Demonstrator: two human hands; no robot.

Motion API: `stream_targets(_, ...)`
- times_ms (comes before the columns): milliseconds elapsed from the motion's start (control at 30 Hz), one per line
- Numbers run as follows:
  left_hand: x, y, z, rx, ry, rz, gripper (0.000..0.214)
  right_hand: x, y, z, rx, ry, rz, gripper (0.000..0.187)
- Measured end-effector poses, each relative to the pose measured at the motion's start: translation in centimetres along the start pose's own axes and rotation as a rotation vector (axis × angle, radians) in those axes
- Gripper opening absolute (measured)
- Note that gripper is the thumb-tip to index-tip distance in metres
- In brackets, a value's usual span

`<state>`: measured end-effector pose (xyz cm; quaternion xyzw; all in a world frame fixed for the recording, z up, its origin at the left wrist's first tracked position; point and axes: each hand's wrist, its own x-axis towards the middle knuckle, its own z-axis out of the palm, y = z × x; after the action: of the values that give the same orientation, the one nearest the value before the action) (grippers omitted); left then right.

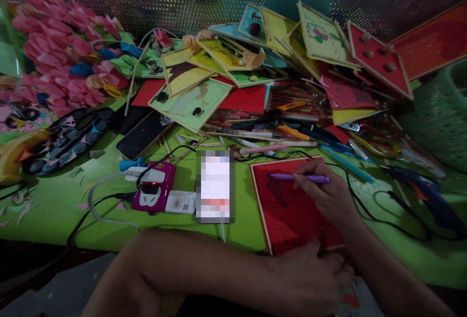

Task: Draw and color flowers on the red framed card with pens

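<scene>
My right hand [324, 193] is closed around a purple pen [288, 177], held sideways with its tip pointing left over a red card [280, 210] edged with thin wooden sticks. Faint drawn lines show on the card. My left hand [310, 278] rests at the card's near edge by the table's front, fingers curled and pressing down on it. A phone [215, 185] with a lit screen lies just left of the card.
A pile of framed paper cards [255, 54] and loose pens [277, 134] fills the back of the green table [51, 205]. Pink paper flowers [62, 49] lie at far left, a purple gadget [153, 193] with cables left of the phone, a glue gun [426, 195] at right.
</scene>
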<state>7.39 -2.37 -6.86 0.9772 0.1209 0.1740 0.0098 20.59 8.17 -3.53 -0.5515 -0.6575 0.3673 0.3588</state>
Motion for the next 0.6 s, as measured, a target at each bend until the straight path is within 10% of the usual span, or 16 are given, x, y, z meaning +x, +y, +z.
stream_targets(600,0.08,0.03,0.06,0.012,-0.028,0.015,0.035,0.0,-0.16,0.1,-0.008,0.006,-0.008,0.017)
